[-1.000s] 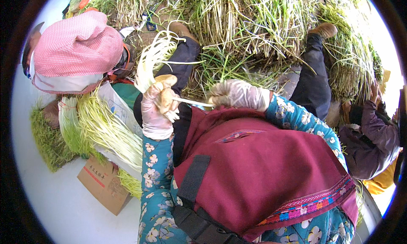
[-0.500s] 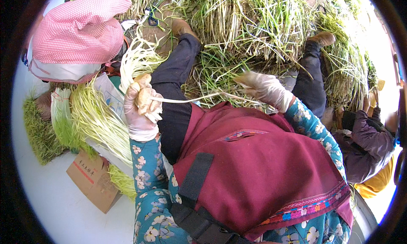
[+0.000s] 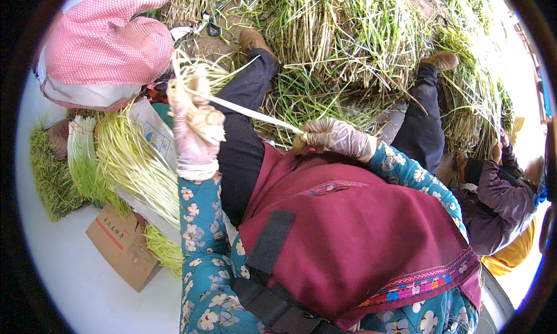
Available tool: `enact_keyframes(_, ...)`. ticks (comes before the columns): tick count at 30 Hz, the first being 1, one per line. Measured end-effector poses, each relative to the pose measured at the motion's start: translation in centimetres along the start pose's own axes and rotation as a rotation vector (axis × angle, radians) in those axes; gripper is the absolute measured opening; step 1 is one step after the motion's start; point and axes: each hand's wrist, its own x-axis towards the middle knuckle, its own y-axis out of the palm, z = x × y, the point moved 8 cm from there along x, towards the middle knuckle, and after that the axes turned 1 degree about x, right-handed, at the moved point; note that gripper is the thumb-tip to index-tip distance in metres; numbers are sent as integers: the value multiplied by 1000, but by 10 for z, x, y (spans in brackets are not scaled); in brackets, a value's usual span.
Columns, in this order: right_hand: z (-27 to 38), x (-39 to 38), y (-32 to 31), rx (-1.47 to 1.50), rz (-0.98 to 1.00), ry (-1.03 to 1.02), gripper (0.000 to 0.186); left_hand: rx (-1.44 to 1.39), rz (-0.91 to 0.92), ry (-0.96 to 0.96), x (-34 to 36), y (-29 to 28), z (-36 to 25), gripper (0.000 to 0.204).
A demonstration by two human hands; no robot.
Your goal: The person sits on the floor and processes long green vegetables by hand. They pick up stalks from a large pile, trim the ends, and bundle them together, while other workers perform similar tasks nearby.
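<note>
From here, the left hand [image 3: 195, 138] clasps a bunch of slender pale-yellow stalks [image 3: 182, 71], the right hand [image 3: 336, 138] pinches one long white stalk [image 3: 255, 114] between them, likely light and snappable, best held near its end.

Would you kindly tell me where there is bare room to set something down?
The white surface left of the cardboard box, below the dark green bundle, looks bare. Ahead, it is crowded with heaped green stalks.

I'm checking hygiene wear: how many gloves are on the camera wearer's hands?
2: one glove on the left hand, which holds a bunch of pale stalks, and one on the right hand, at the end of a single stalk. Neither is hidden.
</note>
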Motion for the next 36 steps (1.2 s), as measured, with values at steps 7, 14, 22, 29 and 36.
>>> enact_keyframes(7, 48, 9, 12, -334, -118, 18, 31, 273, -74, -388, -32, 12, 111, 49)
enact_keyframes(14, 40, -9, 5, -307, -101, 17, 40, 251, -186, -442, -35, -2, 123, 37)
enact_keyframes(22, -1, -70, -68, -120, -34, 123, 35, -56, -166, -183, -4, 4, 41, 31)
enact_keyframes(29, 7, -129, -243, -1189, -1059, -157, 68, -292, 187, 52, 1, 37, -28, 33)
enact_keyframes(36, -45, -89, -294, -1291, -836, 403, 29, -393, 211, -290, -18, 32, 64, 41)
